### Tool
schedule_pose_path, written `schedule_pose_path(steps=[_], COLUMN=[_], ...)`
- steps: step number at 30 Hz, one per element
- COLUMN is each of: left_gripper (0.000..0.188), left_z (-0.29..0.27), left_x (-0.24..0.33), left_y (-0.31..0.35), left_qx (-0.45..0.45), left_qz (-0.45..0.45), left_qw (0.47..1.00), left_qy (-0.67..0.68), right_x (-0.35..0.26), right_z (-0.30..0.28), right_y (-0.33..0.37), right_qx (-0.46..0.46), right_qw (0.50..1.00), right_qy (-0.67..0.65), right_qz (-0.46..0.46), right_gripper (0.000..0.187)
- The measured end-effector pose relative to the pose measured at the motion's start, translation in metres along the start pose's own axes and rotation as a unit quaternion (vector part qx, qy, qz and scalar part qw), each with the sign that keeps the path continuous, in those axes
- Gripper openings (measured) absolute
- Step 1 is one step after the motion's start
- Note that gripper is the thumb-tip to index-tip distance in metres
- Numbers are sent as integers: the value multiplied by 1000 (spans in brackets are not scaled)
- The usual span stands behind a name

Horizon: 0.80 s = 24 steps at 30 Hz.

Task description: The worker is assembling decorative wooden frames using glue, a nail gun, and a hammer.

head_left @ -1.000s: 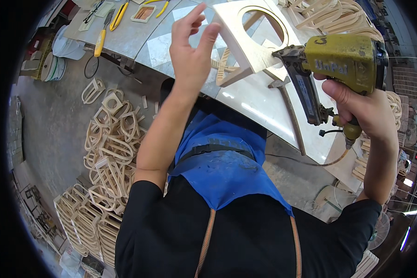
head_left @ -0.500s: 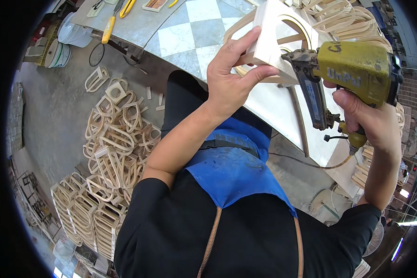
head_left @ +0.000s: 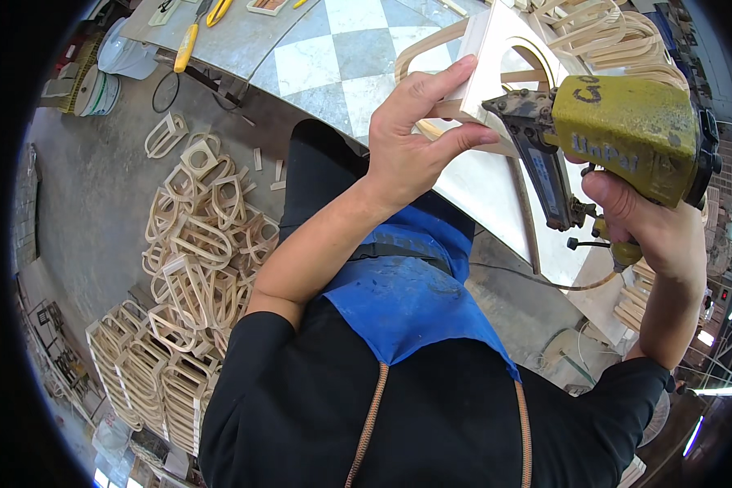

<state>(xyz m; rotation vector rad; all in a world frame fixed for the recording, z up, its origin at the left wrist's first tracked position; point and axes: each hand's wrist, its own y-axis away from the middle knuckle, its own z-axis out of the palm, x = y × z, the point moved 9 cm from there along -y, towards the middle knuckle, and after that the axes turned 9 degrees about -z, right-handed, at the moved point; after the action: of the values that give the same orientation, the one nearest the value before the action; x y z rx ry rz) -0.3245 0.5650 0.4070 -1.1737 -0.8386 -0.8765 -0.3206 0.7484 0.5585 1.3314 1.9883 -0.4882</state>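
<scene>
With the camera looking down over my chest, I see my left hand (head_left: 415,146) clamped on the lower corner of a pale wooden frame (head_left: 496,49), thumb stretched along the near edge and 4 fingers curled over the top face, so the piece is pinned flat against the bench (head_left: 333,57). That grip sits just beside the joint, which I judge keeps the corner from shifting while leaving the fingers clear of the tool's nose. My right hand (head_left: 642,220) is wrapped shut around the handle of a yellow nail gun (head_left: 626,134); I cannot tell whether the index finger is on the trigger. The gun's dark nose touches the frame's edge right beside my left fingertips, with its long magazine hanging down toward my body, so the shot would run into the joint rather than across it. Inside the square frame a curved arch piece shows, and it lies on the checkered bench top at the near edge. More bent wood loops (head_left: 594,24) are heaped at the far right of the bench. On the floor to my left, a pile of finished frames (head_left: 195,260) lies loose, with neater stacks below it. A yellow-handled tool (head_left: 185,47) rests on the bench's far left corner, well apart from the work.
</scene>
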Motion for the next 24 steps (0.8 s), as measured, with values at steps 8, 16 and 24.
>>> schedule_pose_path(steps=[8, 16, 24], left_gripper=[73, 74, 69], left_z=[2, 5, -23], left_x=[-2, -3, -16], left_y=[1, -2, -33], left_qx=[-3, -10, -53], left_qz=[5, -12, -98], left_qw=[1000, 999, 986], left_qy=[-8, 30, 123], right_x=[4, -3, 27], right_z=[-2, 4, -25], right_y=[-1, 3, 14], right_qx=[-26, -16, -3], right_qw=[997, 999, 995], right_qy=[24, 32, -17], right_qz=[66, -29, 97], right_gripper=[43, 35, 46])
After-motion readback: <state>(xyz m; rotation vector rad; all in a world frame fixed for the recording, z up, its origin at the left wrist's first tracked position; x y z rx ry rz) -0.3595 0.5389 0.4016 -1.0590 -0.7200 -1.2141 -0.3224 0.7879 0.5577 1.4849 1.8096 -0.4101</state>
